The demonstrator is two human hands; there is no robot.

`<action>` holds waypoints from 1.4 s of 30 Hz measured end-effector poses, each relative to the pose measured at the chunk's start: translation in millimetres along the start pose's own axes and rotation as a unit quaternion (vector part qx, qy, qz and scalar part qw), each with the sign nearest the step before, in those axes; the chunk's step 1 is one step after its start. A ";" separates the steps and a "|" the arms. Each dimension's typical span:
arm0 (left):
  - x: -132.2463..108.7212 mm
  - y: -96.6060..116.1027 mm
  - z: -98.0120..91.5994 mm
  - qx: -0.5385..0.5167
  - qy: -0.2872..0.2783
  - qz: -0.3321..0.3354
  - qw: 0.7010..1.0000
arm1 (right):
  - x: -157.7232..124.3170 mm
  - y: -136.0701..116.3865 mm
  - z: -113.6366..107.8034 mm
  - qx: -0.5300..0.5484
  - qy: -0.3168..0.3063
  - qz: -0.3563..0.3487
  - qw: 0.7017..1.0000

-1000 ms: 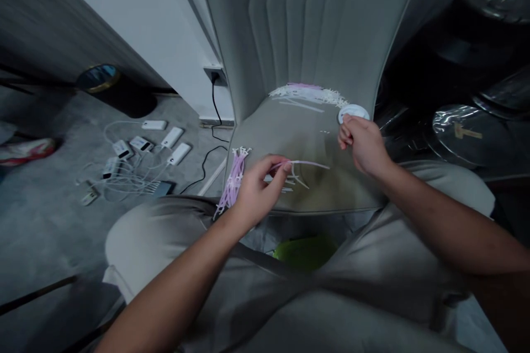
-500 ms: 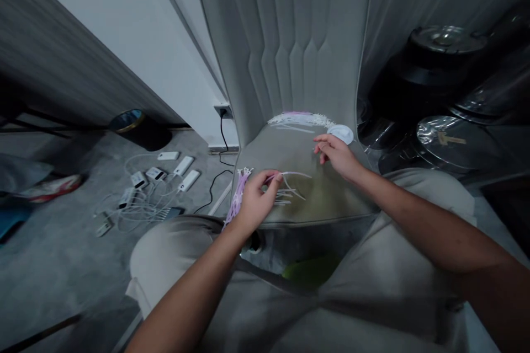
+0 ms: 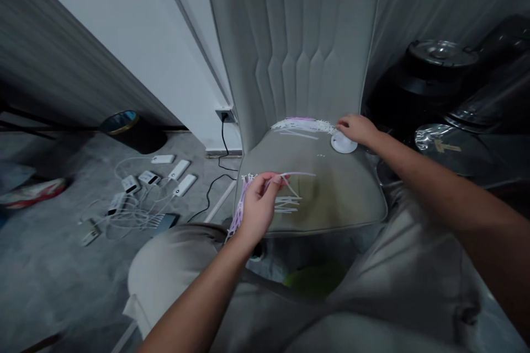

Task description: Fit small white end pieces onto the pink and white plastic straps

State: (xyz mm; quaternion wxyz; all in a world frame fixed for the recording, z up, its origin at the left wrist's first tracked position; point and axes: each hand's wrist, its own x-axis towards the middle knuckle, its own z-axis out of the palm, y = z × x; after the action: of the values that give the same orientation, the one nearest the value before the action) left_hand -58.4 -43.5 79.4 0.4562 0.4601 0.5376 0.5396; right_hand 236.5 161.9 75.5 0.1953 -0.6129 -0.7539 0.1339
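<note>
My left hand is closed in a pinch over the front left of the chair seat, holding thin, pale purple strips that stick out to the right. Just below lie several loose whitish strips on the seat. A bundle of purple strips with white knobbed ends hangs at the seat's left edge. My right hand has its fingertips pinched at the back right of the seat, by a round white disc and the end of a row of white and purple pieces. What its fingertips hold is too small to tell.
The grey chair stands before my knees. On the floor to the left are white devices with tangled cables and a black bin. A plug sits in a wall socket. Dark pots with shiny lids stand at right.
My right hand has moved back and to the right, from above the seat to beside the white disc. My left hand stays nearly in place, still holding the strips. The view has shifted slightly.
</note>
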 end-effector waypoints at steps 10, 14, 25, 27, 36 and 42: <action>-12.8 15.8 -18.3 -0.094 0.026 -0.072 0.993 | -31.3 20.8 17.5 -0.164 -0.102 -0.072 0.979; -14.0 10.2 -24.6 -0.107 0.029 -0.080 0.991 | -38.6 20.6 16.3 -0.162 -0.101 -0.081 0.978; -15.8 -9.8 -41.4 -0.118 0.066 -0.096 0.986 | -46.3 18.4 6.4 -0.117 -0.033 -0.058 0.991; -15.7 -8.8 -39.6 -0.119 0.062 -0.095 0.986 | -34.3 22.5 0.5 -0.124 -0.019 -0.022 0.992; -17.1 -2.2 -33.0 -0.094 0.040 -0.106 0.989 | 6.8 28.2 13.2 -0.271 -0.110 -0.057 0.955; -18.3 -0.5 -32.5 -0.065 0.034 -0.103 0.992 | 8.9 28.4 24.0 -0.303 -0.112 -0.048 0.945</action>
State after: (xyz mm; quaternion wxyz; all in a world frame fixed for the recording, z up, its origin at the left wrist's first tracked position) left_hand -87.5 -66.7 78.9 0.5198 0.3529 0.5616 0.5384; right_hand 248.6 177.6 42.8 -0.0788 -0.5871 -0.8045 -0.0424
